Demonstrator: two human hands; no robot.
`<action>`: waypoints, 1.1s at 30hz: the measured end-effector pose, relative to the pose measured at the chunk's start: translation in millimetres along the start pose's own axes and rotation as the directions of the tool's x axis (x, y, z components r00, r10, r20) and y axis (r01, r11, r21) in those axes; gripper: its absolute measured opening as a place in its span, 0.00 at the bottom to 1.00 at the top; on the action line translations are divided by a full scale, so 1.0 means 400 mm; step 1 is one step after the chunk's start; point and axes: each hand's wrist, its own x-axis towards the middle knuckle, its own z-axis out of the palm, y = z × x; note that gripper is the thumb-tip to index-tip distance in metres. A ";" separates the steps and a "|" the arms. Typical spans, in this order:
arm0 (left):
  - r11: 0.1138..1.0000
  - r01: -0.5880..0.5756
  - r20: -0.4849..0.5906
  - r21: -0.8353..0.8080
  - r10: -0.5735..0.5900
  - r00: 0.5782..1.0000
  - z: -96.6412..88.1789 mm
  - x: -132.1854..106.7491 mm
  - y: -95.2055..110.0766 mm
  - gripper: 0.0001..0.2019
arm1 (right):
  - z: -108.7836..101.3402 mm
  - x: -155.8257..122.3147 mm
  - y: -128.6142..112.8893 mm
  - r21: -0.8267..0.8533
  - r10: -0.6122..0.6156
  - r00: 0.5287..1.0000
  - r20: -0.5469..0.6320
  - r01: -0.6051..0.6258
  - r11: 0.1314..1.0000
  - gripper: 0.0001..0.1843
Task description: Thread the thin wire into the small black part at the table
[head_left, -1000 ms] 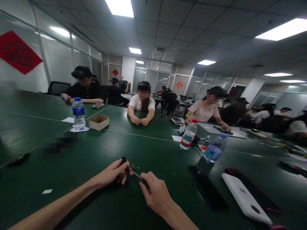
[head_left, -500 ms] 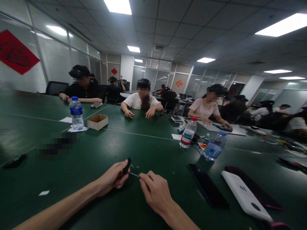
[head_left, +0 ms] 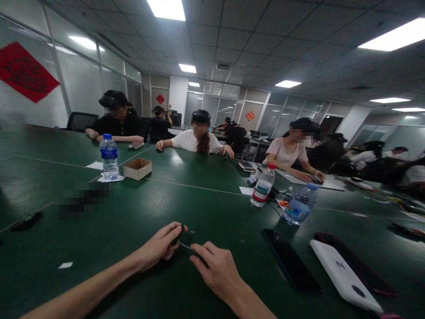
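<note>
My left hand (head_left: 161, 246) is closed around a small black piece (head_left: 178, 235), pinched between thumb and fingers; most of it is covered, so its kind does not show. Between the hands runs a thin metal rod (head_left: 186, 246), its left end at or very close to the black piece. The fingers of my right hand (head_left: 219, 268) are closed on the rod's other end. Any handle on it is hidden by the hand. Both hands are just above the dark green table (head_left: 133, 297).
To the right lie a black phone (head_left: 290, 261), a white case (head_left: 345, 274) and a dark red-edged slab (head_left: 361, 266). Bottles (head_left: 263, 186) (head_left: 300, 204) (head_left: 109, 157) and an open cardboard box (head_left: 137, 169) stand farther off. Several people sit around the table.
The black piece in my left hand has turned and now shows less above the fingers. The rod stays between my hands. Across the table, a person in white has spread their arms apart.
</note>
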 end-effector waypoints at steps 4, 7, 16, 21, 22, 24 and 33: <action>1.000 -0.023 -0.026 0.015 0.024 0.999 0.000 0.001 -0.007 0.19 | 0.000 0.001 -0.001 -0.022 -0.007 1.000 0.024 0.008 1.000 0.15; 0.999 -0.022 -0.027 0.025 0.022 0.999 0.003 -0.001 -0.007 0.17 | 0.000 0.000 -0.001 -0.026 -0.009 1.000 0.001 0.009 1.000 0.16; 0.996 -0.042 0.022 0.077 0.040 0.999 0.000 0.000 -0.007 0.15 | 0.000 0.001 0.001 -0.023 -0.011 1.000 -0.012 0.010 1.000 0.16; 0.988 -0.043 0.013 0.149 0.042 0.999 0.006 -0.008 -0.001 0.15 | -0.007 0.001 -0.003 -0.031 -0.018 1.000 -0.003 0.017 0.999 0.14; 0.986 -0.040 0.012 0.161 0.038 0.999 0.008 -0.009 0.000 0.15 | -0.007 0.001 -0.003 -0.031 -0.022 1.000 -0.006 0.022 0.999 0.14; 0.983 -0.032 0.014 0.182 0.030 0.999 0.010 -0.012 0.002 0.16 | -0.006 0.000 -0.003 -0.022 -0.031 0.999 -0.016 0.031 0.999 0.14; 0.956 -0.042 -0.012 0.292 0.047 0.999 0.021 -0.022 0.006 0.20 | 0.003 0.002 0.002 0.030 -0.049 0.998 -0.030 0.050 0.998 0.15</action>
